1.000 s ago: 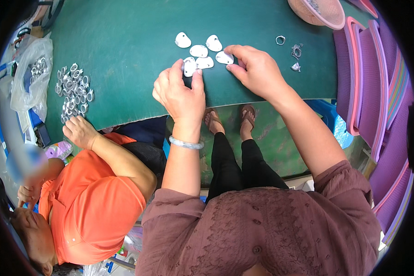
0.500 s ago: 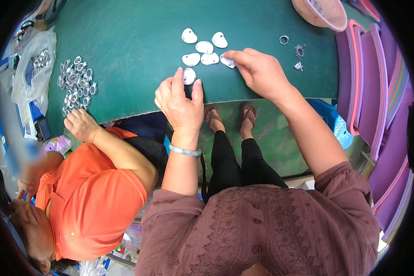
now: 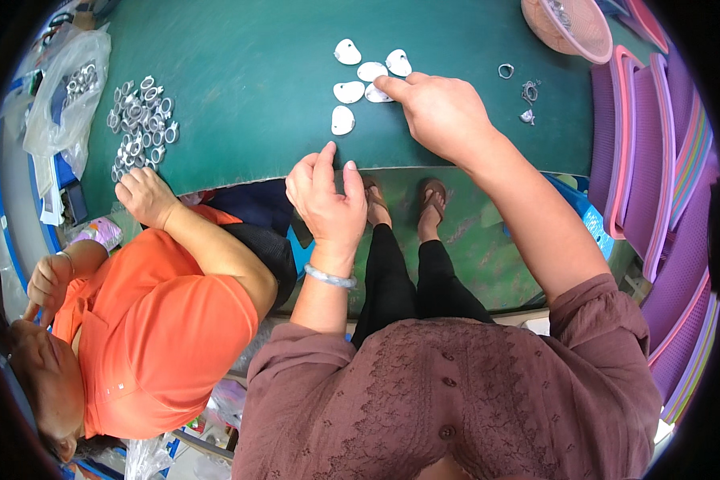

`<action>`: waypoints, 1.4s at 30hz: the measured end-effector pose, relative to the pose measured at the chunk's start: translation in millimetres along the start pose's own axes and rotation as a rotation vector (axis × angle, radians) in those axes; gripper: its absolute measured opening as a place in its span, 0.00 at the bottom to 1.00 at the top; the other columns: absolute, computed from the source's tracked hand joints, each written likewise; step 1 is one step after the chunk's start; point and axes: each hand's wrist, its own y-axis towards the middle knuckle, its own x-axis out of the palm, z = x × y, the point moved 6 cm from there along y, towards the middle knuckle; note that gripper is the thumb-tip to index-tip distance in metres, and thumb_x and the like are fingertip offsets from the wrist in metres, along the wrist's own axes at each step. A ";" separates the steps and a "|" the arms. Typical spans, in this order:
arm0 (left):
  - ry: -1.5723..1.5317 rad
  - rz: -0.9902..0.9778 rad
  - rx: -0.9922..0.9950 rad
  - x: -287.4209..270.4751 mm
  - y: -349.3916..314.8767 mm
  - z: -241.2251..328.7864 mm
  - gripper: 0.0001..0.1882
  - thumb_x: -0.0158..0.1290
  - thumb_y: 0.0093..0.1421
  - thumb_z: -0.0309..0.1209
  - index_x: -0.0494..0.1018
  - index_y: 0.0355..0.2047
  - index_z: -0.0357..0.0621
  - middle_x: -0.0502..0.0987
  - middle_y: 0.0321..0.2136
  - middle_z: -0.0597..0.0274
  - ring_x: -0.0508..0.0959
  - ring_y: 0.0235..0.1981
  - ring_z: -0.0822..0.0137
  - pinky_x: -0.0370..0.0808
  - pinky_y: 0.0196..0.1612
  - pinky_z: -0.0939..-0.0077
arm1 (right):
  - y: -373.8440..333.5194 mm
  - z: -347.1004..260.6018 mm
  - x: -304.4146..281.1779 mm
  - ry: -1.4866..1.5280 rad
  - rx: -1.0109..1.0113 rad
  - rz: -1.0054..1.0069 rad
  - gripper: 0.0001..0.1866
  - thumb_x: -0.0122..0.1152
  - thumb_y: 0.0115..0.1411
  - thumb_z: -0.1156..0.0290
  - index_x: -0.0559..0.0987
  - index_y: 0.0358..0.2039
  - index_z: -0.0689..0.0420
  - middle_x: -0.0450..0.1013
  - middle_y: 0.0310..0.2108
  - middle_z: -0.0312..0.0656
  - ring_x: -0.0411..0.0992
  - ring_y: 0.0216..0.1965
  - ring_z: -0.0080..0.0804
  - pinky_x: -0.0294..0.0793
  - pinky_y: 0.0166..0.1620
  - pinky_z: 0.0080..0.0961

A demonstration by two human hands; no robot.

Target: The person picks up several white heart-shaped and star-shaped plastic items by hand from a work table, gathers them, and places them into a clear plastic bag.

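Fingers of the right hand (image 3: 444, 112) lie close together and stretch forward, and the fingertip touches one of the white flat pieces (image 3: 378, 94) on the green bench (image 3: 240, 64). Five such white pieces sit in a small group near the bench's front edge, one of them (image 3: 342, 121) a little apart and closest to the left hand (image 3: 326, 196). The left hand rests at the bench edge with its fingers loosely together and slightly bent, holding nothing that can be seen. On the left part of the bench there is a heap of small metal rings (image 3: 140, 120), and beside it a clear plastic bag (image 3: 64, 88). A co-worker in an orange shirt (image 3: 148, 336) sits at the left, one hand (image 3: 146, 196) on the bench edge near the rings. A pink basket (image 3: 572, 28) stands at the far right, and purple trays (image 3: 664, 160) are stacked beside the bench.
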 end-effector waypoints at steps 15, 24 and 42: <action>-0.021 -0.029 -0.024 0.0 -2.2 3.4 0.16 0.54 0.46 0.26 0.73 0.39 0.43 0.68 0.31 0.57 0.67 0.35 0.59 0.63 0.41 0.68 | -21.2 -19.6 15.4 0.164 -0.034 -0.097 0.16 0.48 0.49 0.75 0.74 0.40 0.52 0.73 0.25 0.44 0.73 0.28 0.42 0.71 0.28 0.35; 0.069 -0.061 -0.035 1.7 13.6 4.3 0.17 0.52 0.47 0.27 0.73 0.40 0.44 0.68 0.34 0.57 0.66 0.39 0.58 0.61 0.44 0.66 | -22.8 -8.2 2.0 0.230 0.000 0.051 0.13 0.46 0.53 0.71 0.74 0.39 0.53 0.73 0.26 0.46 0.72 0.30 0.44 0.71 0.30 0.39; -0.861 -0.270 -0.373 -22.4 -52.6 63.8 0.16 0.51 0.52 0.22 0.68 0.42 0.37 0.68 0.31 0.61 0.69 0.24 0.76 0.68 0.27 0.85 | -48.2 -14.1 -17.6 2.345 0.401 -0.291 0.21 0.37 0.63 0.60 0.67 0.46 0.65 0.70 0.36 0.46 0.68 0.33 0.30 0.70 0.38 0.24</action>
